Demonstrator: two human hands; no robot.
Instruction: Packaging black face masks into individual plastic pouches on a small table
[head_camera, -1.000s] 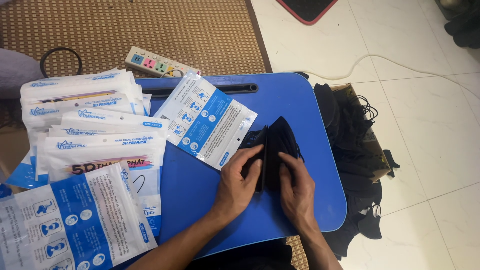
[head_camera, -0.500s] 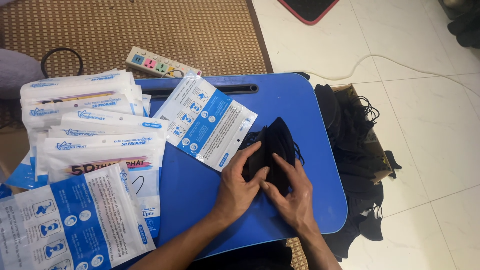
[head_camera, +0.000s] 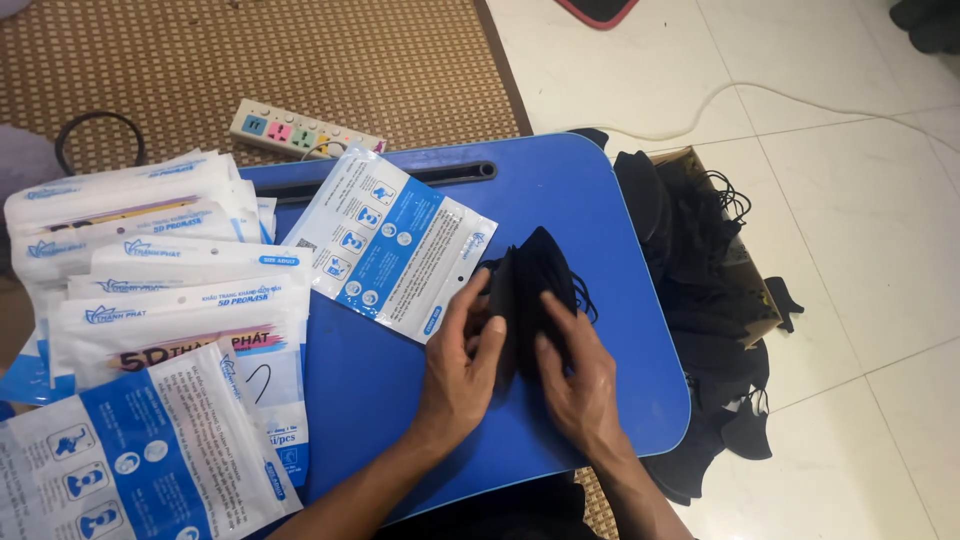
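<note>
A stack of black face masks (head_camera: 540, 290) is held on edge on the blue worktop (head_camera: 600, 200), right of its centre. The stack is clamped by the grip of the left hand (head_camera: 462, 365) at its 9 o'clock side and the right hand (head_camera: 580, 375) at 5 o'clock. A flat printed pouch (head_camera: 390, 240) is seen at 10 o'clock, and a box of loose black masks (head_camera: 710, 260) at 3 o'clock

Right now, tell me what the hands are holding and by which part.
Both hands hold a small stack of black face masks on the blue table: left hand on its left edge, right hand on its lower right side.
</note>
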